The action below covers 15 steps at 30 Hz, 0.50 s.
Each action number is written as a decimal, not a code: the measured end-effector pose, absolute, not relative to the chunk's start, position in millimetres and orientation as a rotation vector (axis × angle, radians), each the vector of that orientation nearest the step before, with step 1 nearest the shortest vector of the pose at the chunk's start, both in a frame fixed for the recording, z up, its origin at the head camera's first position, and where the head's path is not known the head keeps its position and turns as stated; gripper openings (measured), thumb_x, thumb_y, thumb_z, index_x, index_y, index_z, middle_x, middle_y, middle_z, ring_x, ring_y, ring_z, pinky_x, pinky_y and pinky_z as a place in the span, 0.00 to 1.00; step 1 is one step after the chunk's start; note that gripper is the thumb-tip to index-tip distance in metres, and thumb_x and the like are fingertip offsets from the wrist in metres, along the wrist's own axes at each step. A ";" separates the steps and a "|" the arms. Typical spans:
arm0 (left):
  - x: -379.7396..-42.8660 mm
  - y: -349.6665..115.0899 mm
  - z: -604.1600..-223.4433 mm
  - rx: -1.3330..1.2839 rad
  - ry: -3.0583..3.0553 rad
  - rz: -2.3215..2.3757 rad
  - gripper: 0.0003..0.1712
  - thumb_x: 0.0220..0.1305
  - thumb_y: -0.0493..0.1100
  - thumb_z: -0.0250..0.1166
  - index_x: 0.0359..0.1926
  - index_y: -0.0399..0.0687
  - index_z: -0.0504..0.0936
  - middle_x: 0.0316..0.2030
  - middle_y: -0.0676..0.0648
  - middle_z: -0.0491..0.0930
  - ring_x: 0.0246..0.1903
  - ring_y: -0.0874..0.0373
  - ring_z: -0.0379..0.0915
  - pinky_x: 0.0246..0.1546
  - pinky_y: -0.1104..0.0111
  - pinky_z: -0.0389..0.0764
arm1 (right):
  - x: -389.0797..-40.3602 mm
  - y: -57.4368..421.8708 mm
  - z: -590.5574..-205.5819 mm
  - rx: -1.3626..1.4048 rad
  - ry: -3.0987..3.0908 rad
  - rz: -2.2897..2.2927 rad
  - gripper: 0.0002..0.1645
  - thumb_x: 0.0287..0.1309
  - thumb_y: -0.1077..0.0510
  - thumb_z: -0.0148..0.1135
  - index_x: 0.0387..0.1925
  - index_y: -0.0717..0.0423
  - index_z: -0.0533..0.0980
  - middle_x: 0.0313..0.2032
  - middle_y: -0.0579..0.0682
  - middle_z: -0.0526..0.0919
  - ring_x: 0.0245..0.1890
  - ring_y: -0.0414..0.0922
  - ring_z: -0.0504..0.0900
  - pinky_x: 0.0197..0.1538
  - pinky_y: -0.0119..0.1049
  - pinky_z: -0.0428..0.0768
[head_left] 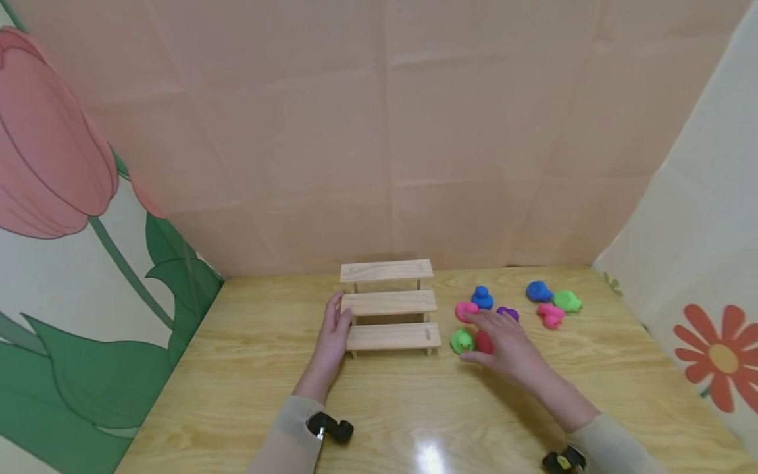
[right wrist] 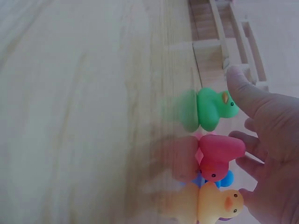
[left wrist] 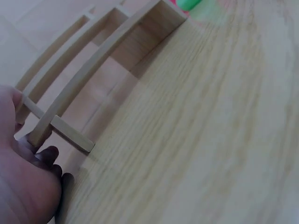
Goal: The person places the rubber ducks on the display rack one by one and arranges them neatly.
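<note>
To the far left of the wooden rack, a large pink tulip (head_left: pixel 53 138) is printed on the side wall. Just at the rack's left end is the left hand (head_left: pixel 333 336); its fingers are curled around this end and grip it. The wooden rack (head_left: pixel 389 303) has three steps and stands upright on the wooden table (head_left: pixel 403 408), in front of the pinkish backdrop (head_left: pixel 385 131).

Near the right side of the rack are the green duck (head_left: pixel 462 341), the pink duck (head_left: pixel 466 311), the near blue duck (head_left: pixel 482 298), the red duck (head_left: pixel 483 342) and the purple duck (head_left: pixel 508 315). Over this group is the right hand (head_left: pixel 506 342), with its fingers spread and loose; whether a fingertip touches a duck, I cannot tell. The right wrist view shows also an orange duck (right wrist: pixel 218 204), beside the red one.

Farther right of the rack lie the far blue duck (head_left: pixel 538 291), the far pink duck (head_left: pixel 551 316) and the far green duck (head_left: pixel 567 301), close together.
</note>
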<state>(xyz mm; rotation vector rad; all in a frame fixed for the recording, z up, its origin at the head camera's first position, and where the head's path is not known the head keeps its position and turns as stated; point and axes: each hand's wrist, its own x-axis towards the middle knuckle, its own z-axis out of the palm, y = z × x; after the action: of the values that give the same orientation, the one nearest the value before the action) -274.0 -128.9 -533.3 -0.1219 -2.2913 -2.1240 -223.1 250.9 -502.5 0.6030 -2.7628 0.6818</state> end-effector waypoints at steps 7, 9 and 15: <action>-272.0 -130.6 -537.4 -0.152 -2.273 -2.121 0.32 0.89 0.59 0.53 0.86 0.66 0.58 0.88 0.36 0.46 0.85 0.35 0.41 0.83 0.39 0.51 | -225.4 252.0 -504.8 0.601 -2.769 0.709 0.51 0.55 0.46 0.89 0.75 0.59 0.77 0.72 0.64 0.79 0.73 0.69 0.73 0.77 0.72 0.64; -270.8 -131.0 -537.6 -0.141 -2.273 -2.128 0.32 0.89 0.59 0.53 0.85 0.68 0.58 0.88 0.37 0.46 0.86 0.36 0.42 0.83 0.40 0.52 | -226.1 251.9 -505.7 0.609 -2.767 0.708 0.51 0.54 0.47 0.89 0.75 0.59 0.77 0.71 0.64 0.79 0.73 0.69 0.73 0.77 0.72 0.63; -267.5 -132.6 -538.6 -0.148 -2.263 -2.146 0.34 0.89 0.58 0.53 0.87 0.61 0.56 0.88 0.37 0.46 0.86 0.37 0.41 0.83 0.40 0.52 | -227.6 251.2 -507.5 0.624 -2.783 0.676 0.52 0.54 0.46 0.89 0.76 0.59 0.76 0.72 0.61 0.80 0.74 0.69 0.72 0.77 0.73 0.62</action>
<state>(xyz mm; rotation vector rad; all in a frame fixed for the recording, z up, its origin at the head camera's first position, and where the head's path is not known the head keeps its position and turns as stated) -267.5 -132.6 -538.6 -0.1480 -2.2631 -2.1464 -227.6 251.2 -507.5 0.6240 -2.7834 0.6761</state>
